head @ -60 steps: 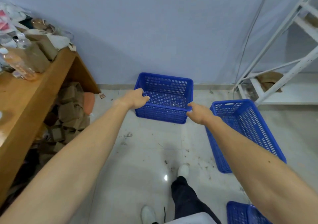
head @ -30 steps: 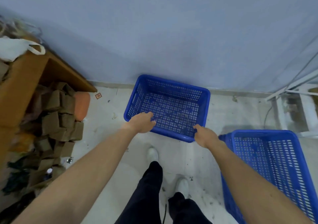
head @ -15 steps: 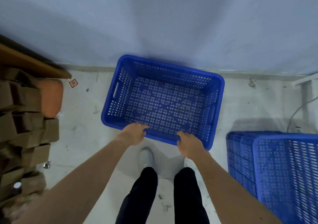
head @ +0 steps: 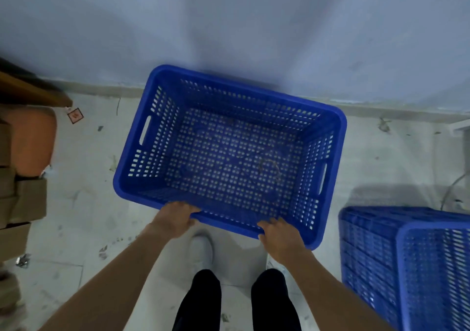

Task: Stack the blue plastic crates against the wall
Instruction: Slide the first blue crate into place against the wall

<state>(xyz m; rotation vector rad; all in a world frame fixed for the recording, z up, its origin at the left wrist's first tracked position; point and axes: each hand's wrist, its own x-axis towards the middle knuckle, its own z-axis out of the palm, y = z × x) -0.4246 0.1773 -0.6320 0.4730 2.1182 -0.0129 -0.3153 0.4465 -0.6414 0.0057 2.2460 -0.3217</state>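
An empty blue perforated crate sits open side up on the floor, its far rim close to the pale blue wall and slightly skewed to it. My left hand grips the near long rim left of centre. My right hand grips the same rim near the right corner. A second blue crate stands on the floor at the lower right, partly cut off by the frame edge.
Stacked cardboard boxes and an orange object line the left, under a wooden table edge. My feet and dark trouser legs stand just behind the crate. The pale floor is dirty. A cable trails at right.
I have stepped closer and bent over the crate, so it looms larger. Both hands slid from its end corners onto the near long rim, and the crate has gone down toward the wall.
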